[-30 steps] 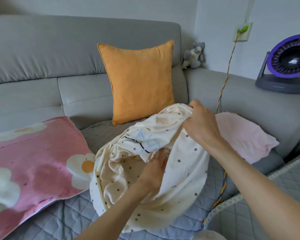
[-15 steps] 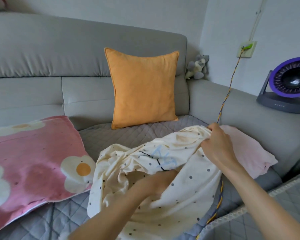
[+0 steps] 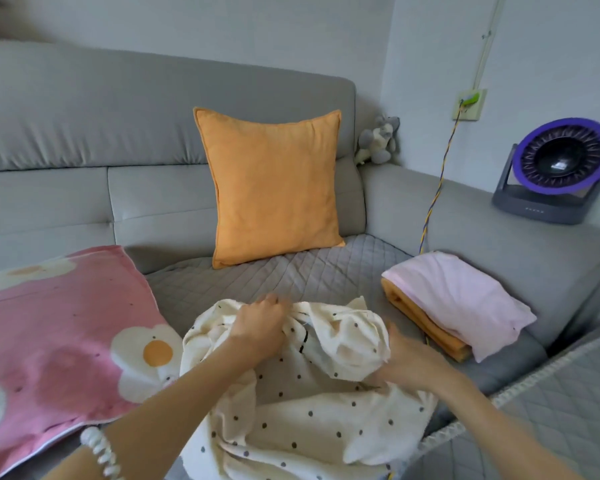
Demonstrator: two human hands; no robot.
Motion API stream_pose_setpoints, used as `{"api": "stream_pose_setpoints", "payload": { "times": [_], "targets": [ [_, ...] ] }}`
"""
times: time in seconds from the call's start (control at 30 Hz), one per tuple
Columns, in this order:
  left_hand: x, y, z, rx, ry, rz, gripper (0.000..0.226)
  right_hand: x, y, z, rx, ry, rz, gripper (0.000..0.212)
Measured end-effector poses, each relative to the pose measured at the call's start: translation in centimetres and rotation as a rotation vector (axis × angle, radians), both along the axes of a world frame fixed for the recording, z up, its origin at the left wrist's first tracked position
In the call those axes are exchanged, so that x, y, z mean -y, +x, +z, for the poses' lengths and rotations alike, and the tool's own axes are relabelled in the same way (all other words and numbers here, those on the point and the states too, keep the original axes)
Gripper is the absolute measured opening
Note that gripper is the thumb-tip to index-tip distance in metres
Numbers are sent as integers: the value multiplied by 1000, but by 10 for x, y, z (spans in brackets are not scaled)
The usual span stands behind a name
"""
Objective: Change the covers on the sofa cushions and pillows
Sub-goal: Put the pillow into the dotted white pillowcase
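Both my hands on the cream dotted cover, low on the near seat of the sofa.

My left hand (image 3: 260,329) has its fingers curled into a bunched fold at the far edge of the cream dotted cover (image 3: 302,420), clamped on the cloth. My right hand (image 3: 407,363) lies at the cover's right side with fingers reaching under a puffed fold; I cannot tell whether they pinch it or only press. The cover lies crumpled on the grey quilted seat (image 3: 309,271), just right of the pink flower pillow (image 3: 59,341) and touching it. The orange cushion (image 3: 274,188) stands upright against the sofa back (image 3: 118,126), far from my hands. To the right lies a folded pink cover (image 3: 465,299) on a folded orange cover (image 3: 420,317), near the cream one but apart. A white beaded bracelet (image 3: 99,452) sits on my left wrist.
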State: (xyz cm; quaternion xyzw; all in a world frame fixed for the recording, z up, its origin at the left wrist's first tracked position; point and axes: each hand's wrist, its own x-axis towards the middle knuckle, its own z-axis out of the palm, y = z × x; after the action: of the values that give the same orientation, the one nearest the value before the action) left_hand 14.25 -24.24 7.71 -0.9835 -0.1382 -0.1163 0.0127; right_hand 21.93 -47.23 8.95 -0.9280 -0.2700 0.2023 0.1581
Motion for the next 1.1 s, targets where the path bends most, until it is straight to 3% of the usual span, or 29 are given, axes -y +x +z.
{"api": "stream_pose_setpoints", "payload": {
  "times": [0.07, 0.13, 0.17, 0.23, 0.3, 0.33, 0.43, 0.5, 0.57, 0.63, 0.67, 0.73, 0.8, 0.83, 0.93, 0.97, 1.0, 1.03, 1.1],
  "targets": [
    [-1, -13, 13, 285, 178, -130, 48, 8, -1, -7, -105, -58, 156, 136],
    [0, -37, 15, 331, 201, -214, 55, 12, -5, -16, -107, -123, 229, 143],
    [0, -49, 8, 255, 182, -223, 56, 13, -7, -21, -70, -135, 206, 146],
    [-1, -73, -4, -78, 100, -174, 52, 11, -16, -29, 40, -128, 136, 148],
    [-4, -90, -17, -442, -20, -211, 59, 4, -29, -29, 103, -90, 173, 143],
    [-3, -95, -16, -531, -86, -231, 63, 0, -36, -26, 118, -86, 207, 139],
    [-11, -97, 4, -606, -325, -227, 68, -5, -40, -17, 116, -191, 319, 113],
    [-21, -96, 23, -630, -517, -189, 72, 5, -32, -7, -109, -208, 381, 101],
    [-35, -88, 32, -435, -442, -145, 84, 15, -20, 8, -339, -67, 326, 85],
    [-59, -73, 28, -118, -252, -29, 86, 11, -9, 16, -237, 186, 73, 49],
    [-71, -65, 23, -45, -224, 63, 80, 5, 5, 10, -91, 302, -100, 43],
    [-94, -51, 11, -66, -329, 227, 79, -12, 34, -10, 28, 393, -338, 51],
    [-110, -41, -2, -137, -439, 305, 75, -28, 53, -24, -142, 433, -423, 53],
    [-113, -38, -7, -118, -447, 322, 61, -36, 59, -29, -270, 466, -465, 53],
    [-121, -27, -7, 80, -442, 319, 17, -56, 83, -40, -390, 561, -529, 29],
    [-124, -21, -1, 182, -464, 325, 16, -65, 95, -46, -327, 566, -614, 18],
    [-130, -15, 6, 298, -503, 338, 16, -64, 108, -52, -258, 584, -688, 18],
    [-136, -8, 16, 417, -554, 351, 18, -61, 109, -38, -308, 540, -682, 23],
    [-151, 7, 37, 620, -684, 373, 22, -78, 145, -18, -150, 566, -820, 20]
  ]
}}
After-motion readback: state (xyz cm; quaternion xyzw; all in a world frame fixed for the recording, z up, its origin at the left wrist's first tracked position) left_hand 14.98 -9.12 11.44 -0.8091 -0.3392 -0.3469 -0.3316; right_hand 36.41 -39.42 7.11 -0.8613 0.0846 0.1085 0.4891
